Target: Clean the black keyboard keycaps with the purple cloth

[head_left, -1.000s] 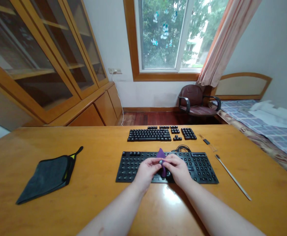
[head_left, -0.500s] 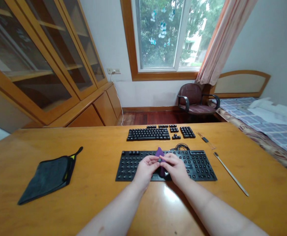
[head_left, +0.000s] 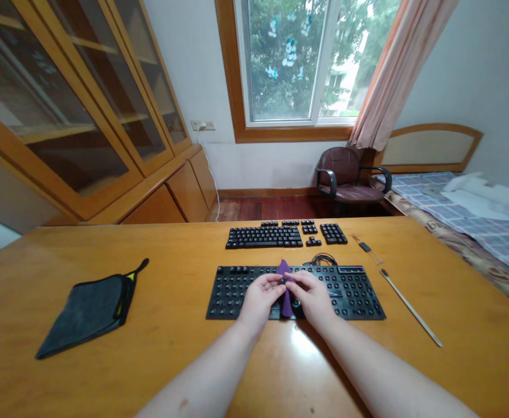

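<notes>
We count: one stripped keyboard base [head_left: 350,293], one purple cloth [head_left: 284,269], one laid-out keycap set [head_left: 264,237], one dark pouch [head_left: 86,305], one long thin tool [head_left: 411,307], one desk [head_left: 171,249], one armchair [head_left: 345,180].

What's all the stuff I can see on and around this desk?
Keyboard base: one, black, caps stripped, table centre.
Keycaps: one laid-out set, black, beyond the base.
Cable: one, black, coiled behind the base.
Purple cloth: one, between the hands.
Small keycap: one, dark, pinched with the cloth.
Pouch: one, dark grey, table left.
Thin stick: one, pale, table right.
Table: one, orange wood.
Chair: one, maroon, by the window.
Left hand: fingers closed on the small keycap.
Right hand: fingers holding the purple cloth.
</notes>
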`<state>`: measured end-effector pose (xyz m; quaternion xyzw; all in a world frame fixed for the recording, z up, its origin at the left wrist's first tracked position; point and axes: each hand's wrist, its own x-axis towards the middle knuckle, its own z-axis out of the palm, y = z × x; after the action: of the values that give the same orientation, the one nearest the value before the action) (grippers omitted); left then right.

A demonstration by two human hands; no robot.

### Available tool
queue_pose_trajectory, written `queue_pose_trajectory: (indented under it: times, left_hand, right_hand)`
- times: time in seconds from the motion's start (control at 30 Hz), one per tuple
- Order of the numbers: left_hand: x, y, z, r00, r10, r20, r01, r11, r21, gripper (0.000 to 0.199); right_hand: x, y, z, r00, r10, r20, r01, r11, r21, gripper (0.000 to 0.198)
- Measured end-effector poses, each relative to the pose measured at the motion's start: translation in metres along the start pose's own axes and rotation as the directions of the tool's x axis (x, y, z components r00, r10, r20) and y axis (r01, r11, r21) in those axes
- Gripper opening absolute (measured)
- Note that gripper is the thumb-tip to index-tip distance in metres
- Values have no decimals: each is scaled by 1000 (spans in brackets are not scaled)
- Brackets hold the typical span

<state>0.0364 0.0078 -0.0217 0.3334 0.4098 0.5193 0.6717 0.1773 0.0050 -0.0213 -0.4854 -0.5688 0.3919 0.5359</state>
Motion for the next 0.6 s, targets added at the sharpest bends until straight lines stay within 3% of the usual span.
queue_pose_trajectory:
  times: [0.17,0.37,0.6]
  left_hand:
    - [-3,4,2,997,-72,4,72,997,-36,39]
    - [-4,6,2,998,-65,16,65,998,8,40]
    - [-1,7,1,1000,29,3,-29,997,77,34]
  right_hand:
    - [0,6,3,977,204,-67,-187,961,205,28]
    - [-1,5,3,992,124,-11,-122,984,131,24]
    - [-2,5,3,996,92,7,-92,993,77,21]
